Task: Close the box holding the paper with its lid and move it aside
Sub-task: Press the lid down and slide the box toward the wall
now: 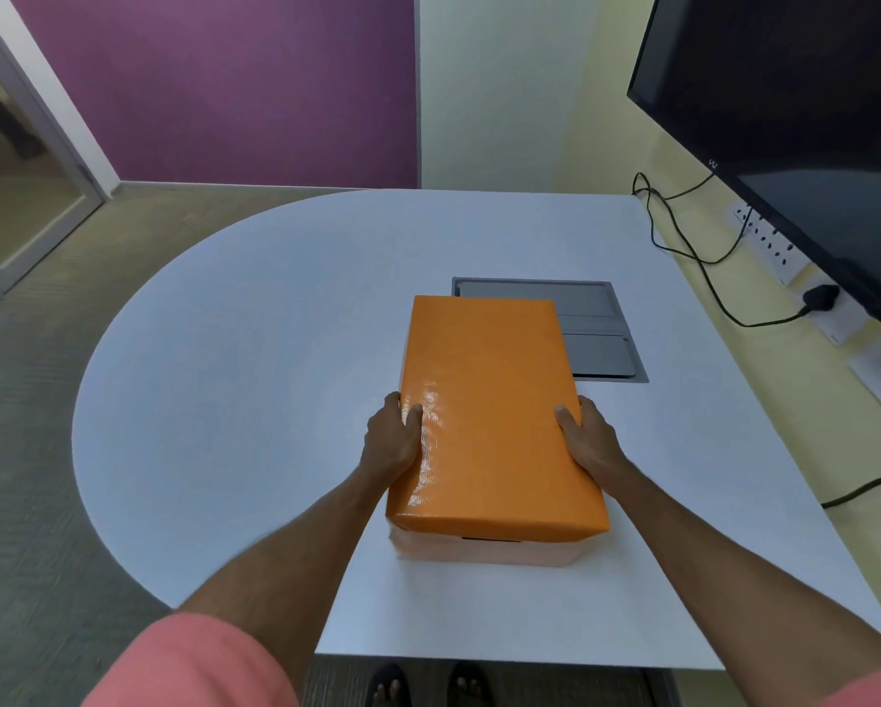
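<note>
The left hand's thumb (413,415) lies flat on the top of the glossy orange rectangular lid (489,400); its other fingers wrap over the lid's left edge and are hidden below it. The right hand's thumb (564,418) likewise presses on the lid's top near the right edge, the remaining fingers curling down the right side out of sight. The left hand (390,441) and right hand (593,443) thus clasp the lid from opposite long sides, about midway along its length.

The lid sits over the pale, whitish box (484,551), of which only a narrow band of the near wall shows beneath the lid's front rim. A dark slot or gap appears at that rim; its nature is hard to make out. Any paper inside is concealed.

Relative to the lid: the white table with a rounded left end (234,349) lies beneath and around it; a grey recessed rectangular panel (596,329) set in the table is directly behind it and to its right, partly covered by the lid's far corner. Farther right, a black flat screen (805,119) is cut off by the frame edge, with black cables (683,237) and white wall sockets (769,242) beside it. Nearer than the lid, pink sleeves (193,660) and two sandalled feet (428,686) appear, partly cropped.
</note>
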The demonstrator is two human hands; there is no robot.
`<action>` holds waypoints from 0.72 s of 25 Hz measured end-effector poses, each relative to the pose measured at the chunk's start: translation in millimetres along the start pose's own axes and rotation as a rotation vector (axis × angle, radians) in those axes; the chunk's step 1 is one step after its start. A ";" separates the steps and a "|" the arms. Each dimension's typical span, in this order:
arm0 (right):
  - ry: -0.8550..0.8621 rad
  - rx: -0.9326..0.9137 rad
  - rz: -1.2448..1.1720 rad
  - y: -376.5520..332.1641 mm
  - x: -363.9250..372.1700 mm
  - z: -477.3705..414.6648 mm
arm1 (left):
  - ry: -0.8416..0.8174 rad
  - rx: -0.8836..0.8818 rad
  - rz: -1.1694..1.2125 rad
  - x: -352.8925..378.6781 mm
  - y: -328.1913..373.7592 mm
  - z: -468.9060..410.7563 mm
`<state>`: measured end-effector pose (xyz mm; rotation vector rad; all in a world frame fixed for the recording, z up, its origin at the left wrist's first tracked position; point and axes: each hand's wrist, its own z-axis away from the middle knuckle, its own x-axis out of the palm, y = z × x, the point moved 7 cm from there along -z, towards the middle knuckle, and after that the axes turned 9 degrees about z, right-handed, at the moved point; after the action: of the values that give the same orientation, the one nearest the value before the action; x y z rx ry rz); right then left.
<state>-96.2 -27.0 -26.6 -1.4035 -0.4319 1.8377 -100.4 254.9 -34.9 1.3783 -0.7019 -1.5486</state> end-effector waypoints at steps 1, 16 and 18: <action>0.014 -0.031 0.042 1.3 1.4 4.5 | 0.003 0.015 -0.009 1.8 -1.4 4.3; 0.140 -0.126 0.187 15.5 16.3 12.1 | 0.094 0.090 -0.069 9.3 -24.0 10.7; 0.148 -0.125 0.190 16.1 16.4 12.1 | 0.089 0.103 -0.046 9.0 -27.6 9.2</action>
<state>-114.9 -23.0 -44.2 -1.7032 -0.3532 1.8661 -116.0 256.9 -60.9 1.5394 -0.7081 -1.4948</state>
